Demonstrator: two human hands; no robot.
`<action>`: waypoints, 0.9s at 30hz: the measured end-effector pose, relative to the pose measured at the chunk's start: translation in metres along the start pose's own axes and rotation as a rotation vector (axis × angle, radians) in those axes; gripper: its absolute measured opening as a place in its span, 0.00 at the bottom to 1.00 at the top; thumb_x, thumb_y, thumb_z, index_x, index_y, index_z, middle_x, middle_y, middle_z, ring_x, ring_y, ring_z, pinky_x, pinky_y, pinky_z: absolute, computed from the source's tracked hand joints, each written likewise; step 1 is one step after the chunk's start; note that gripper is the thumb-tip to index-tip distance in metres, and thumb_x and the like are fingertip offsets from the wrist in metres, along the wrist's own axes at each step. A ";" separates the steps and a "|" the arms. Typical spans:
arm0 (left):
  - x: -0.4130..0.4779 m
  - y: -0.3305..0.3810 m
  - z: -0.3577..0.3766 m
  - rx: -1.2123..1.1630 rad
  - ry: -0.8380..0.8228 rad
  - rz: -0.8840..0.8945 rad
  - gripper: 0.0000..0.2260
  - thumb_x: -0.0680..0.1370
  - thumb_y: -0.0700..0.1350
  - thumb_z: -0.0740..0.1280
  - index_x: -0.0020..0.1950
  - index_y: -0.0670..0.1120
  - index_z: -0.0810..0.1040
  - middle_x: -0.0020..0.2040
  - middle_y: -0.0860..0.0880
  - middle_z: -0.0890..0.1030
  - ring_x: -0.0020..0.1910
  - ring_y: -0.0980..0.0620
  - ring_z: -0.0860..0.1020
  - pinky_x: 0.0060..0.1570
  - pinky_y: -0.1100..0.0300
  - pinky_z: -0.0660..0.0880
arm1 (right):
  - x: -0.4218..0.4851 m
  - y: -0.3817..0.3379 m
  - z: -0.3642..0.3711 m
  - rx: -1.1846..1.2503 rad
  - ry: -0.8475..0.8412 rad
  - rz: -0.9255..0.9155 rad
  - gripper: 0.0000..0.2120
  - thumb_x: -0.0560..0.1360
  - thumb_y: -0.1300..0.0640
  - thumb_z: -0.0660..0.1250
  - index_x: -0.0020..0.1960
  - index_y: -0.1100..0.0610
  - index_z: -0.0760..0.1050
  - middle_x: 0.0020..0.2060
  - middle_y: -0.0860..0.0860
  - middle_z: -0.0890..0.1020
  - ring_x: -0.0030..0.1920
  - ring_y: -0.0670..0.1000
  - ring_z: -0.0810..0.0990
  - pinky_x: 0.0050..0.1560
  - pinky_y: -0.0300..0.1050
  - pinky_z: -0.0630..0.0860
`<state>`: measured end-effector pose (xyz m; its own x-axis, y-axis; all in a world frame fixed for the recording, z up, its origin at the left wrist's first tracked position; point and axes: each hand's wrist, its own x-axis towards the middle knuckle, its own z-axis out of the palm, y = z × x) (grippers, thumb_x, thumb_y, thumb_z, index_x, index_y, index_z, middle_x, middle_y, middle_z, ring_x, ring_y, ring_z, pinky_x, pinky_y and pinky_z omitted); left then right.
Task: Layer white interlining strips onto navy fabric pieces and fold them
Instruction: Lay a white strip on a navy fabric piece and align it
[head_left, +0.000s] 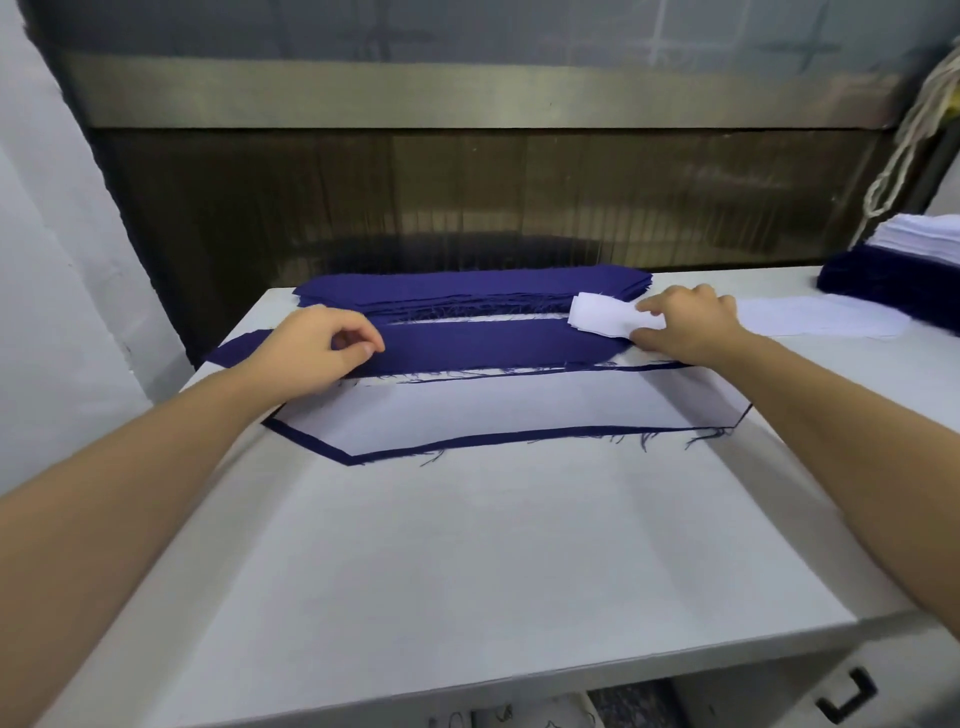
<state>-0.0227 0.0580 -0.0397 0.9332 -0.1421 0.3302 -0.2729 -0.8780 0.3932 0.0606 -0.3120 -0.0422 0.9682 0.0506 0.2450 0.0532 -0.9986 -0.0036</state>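
A long navy fabric piece (483, 345) lies across the white table. My left hand (317, 353) rests on its left end with fingers curled, pinching the cloth. My right hand (685, 325) pinches a folded white interlining strip (602, 315) at the navy piece's right end. Nearer to me lies another navy piece covered by a white interlining strip (498, 410), with only its navy border (467, 440) showing.
A stack of navy pieces (467, 288) lies behind at the table's back edge. At the far right stands a pile of navy cloth (893, 283) topped with white strips (924, 236), and a loose white strip (810, 317) lies flat. A dark machine wall (467, 197) rises behind.
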 end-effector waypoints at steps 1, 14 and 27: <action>0.007 0.003 0.004 -0.009 -0.007 -0.013 0.06 0.78 0.40 0.65 0.49 0.50 0.79 0.49 0.53 0.78 0.49 0.54 0.75 0.46 0.62 0.70 | 0.003 -0.004 0.001 -0.024 -0.019 -0.025 0.21 0.77 0.44 0.61 0.68 0.50 0.71 0.64 0.54 0.74 0.63 0.59 0.68 0.61 0.53 0.63; 0.074 0.044 0.050 -0.027 -0.102 0.051 0.06 0.79 0.42 0.64 0.51 0.49 0.81 0.44 0.55 0.77 0.41 0.60 0.73 0.41 0.65 0.67 | 0.016 -0.023 -0.002 -0.063 0.067 -0.165 0.10 0.77 0.64 0.57 0.50 0.62 0.76 0.46 0.59 0.79 0.41 0.57 0.72 0.40 0.45 0.66; 0.111 0.136 0.094 -0.555 -0.092 0.013 0.17 0.82 0.44 0.58 0.71 0.53 0.64 0.45 0.50 0.81 0.45 0.55 0.77 0.52 0.59 0.73 | 0.018 -0.018 0.002 0.515 0.392 0.036 0.09 0.76 0.53 0.67 0.49 0.57 0.83 0.44 0.53 0.77 0.41 0.50 0.73 0.37 0.41 0.65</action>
<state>0.0655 -0.1206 -0.0302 0.9387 -0.2127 0.2713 -0.3434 -0.5071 0.7905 0.0778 -0.2932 -0.0395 0.8154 -0.0896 0.5720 0.2275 -0.8589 -0.4589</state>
